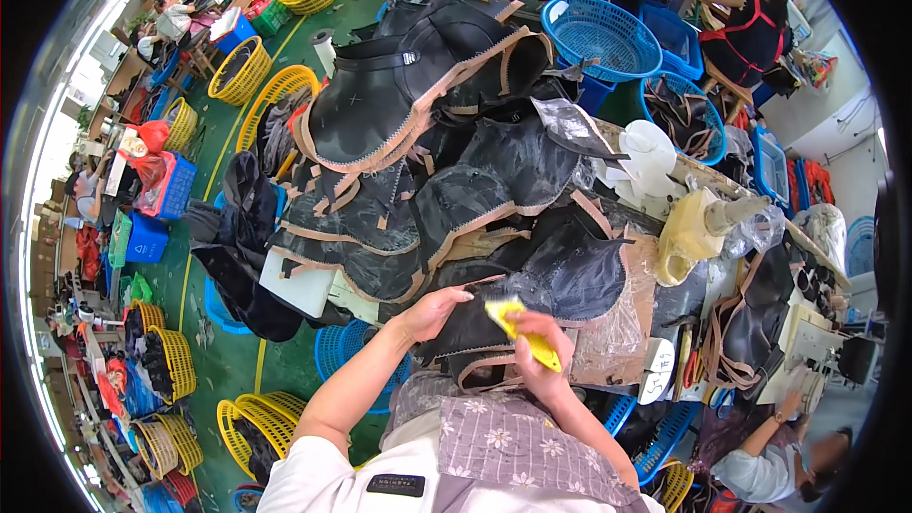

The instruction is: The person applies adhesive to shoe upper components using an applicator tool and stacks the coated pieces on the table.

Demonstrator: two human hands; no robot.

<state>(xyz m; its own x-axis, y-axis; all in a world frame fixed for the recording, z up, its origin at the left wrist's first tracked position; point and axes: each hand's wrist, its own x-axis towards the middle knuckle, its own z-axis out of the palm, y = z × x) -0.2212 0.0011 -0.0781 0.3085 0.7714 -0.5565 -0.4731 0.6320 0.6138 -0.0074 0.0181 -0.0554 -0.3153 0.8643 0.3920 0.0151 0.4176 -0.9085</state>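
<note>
Bent over the worktable, I hold a yellow brush in my right hand, fingers closed round its handle. Its pale bristles are close to a black leather-like piece with beige trim. My left hand pinches the left edge of this piece between thumb and fingers. Right behind it lies another curved black piece, streaked with a whitish film. A heap of similar black pieces with zigzag-cut beige edges covers the far part of the table.
To the right stand a yellowish plastic jug and scissors. Blue baskets sit beyond the heap. Yellow baskets stand on the green floor at left. A co-worker sits close on the right.
</note>
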